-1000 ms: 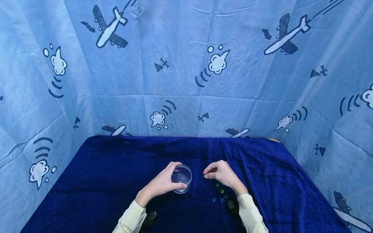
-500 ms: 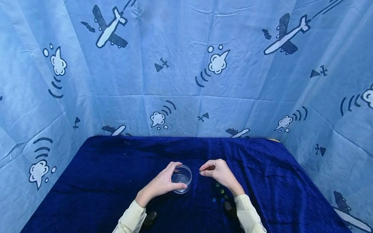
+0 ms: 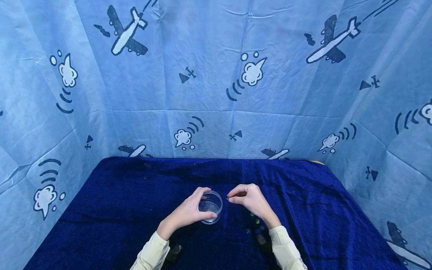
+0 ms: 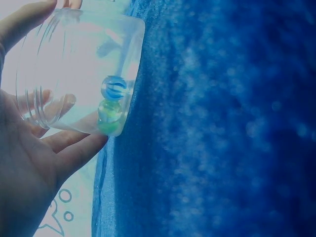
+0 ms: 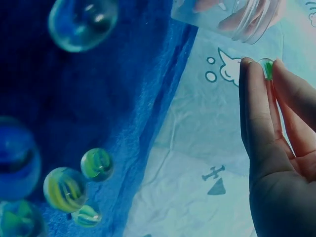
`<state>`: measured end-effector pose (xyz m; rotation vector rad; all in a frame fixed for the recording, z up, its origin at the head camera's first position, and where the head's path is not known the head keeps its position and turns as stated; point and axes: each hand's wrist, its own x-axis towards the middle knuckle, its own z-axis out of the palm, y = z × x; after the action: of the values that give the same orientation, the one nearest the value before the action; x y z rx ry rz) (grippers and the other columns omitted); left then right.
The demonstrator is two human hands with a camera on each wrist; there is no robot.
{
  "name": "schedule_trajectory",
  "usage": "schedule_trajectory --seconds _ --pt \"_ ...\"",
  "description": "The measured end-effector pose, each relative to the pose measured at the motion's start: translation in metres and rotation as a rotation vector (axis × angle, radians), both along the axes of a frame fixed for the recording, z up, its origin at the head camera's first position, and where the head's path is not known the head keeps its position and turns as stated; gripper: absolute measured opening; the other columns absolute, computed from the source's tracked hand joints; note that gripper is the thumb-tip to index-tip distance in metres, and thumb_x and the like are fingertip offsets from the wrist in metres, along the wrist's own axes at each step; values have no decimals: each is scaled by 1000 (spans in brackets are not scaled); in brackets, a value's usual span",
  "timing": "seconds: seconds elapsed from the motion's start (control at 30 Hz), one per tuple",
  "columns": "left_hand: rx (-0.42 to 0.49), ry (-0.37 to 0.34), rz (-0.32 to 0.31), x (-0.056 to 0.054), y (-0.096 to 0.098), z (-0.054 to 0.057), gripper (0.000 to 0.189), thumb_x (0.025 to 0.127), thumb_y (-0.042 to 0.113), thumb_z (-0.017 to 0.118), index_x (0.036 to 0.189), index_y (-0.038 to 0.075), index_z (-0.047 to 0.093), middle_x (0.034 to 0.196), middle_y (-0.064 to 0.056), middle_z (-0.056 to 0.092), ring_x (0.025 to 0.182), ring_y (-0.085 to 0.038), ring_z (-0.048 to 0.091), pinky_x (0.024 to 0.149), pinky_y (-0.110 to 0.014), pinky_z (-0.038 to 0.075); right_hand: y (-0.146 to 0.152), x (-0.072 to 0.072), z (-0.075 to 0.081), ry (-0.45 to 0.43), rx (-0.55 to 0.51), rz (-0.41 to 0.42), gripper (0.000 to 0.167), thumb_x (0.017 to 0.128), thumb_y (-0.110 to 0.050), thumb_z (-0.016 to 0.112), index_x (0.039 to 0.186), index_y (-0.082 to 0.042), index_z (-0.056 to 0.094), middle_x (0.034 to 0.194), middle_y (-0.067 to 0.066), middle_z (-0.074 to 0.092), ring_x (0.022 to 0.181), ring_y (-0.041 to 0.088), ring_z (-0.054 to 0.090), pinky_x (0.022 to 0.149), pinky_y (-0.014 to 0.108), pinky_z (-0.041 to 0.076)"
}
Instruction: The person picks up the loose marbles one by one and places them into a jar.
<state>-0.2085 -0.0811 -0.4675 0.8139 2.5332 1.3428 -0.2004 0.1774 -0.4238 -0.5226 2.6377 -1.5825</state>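
Note:
My left hand (image 3: 189, 211) grips a clear plastic jar (image 3: 211, 208) round its side, its open mouth facing up. In the left wrist view a blue marble (image 4: 114, 88) and a green marble (image 4: 110, 110) lie at the jar's bottom, against the wall near my fingers. Just right of the jar, my right hand (image 3: 252, 199) pinches a clear marble with a green streak (image 5: 266, 69) between thumb and fingertips, apart from the rim. Below that hand, several loose marbles (image 3: 257, 221) lie on the cloth, blue, green and yellow.
A dark blue velvety cloth (image 3: 152, 187) covers the table. Blue curtains (image 3: 209, 82) printed with aeroplanes and clouds stand behind and at both sides. Small dark devices (image 3: 175, 252) sit beneath each wrist.
My right hand has moved left toward the jar, carrying the pinched marble. My left hand and the jar have stayed in place.

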Motion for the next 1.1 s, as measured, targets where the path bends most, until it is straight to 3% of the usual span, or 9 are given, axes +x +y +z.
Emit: schedule_trajectory --seconds 0.37,1.1 --pt "29 16 -15 -1 -1 -1 84 86 44 82 148 2 45 143 -15 53 129 -31 59 105 -53 48 -12 3 5 18 0 33 7 90 -6 79 95 -2 80 95 5 75 86 16 71 78 26 58" --pt "22 24 -15 0 0 1 79 87 42 81 147 4 45 139 -15 54 128 -31 59 103 -50 50 -31 10 5 49 -6 99 7 90 -6 79 95 -2 80 94 1 76 90 14 70 82 24 57"
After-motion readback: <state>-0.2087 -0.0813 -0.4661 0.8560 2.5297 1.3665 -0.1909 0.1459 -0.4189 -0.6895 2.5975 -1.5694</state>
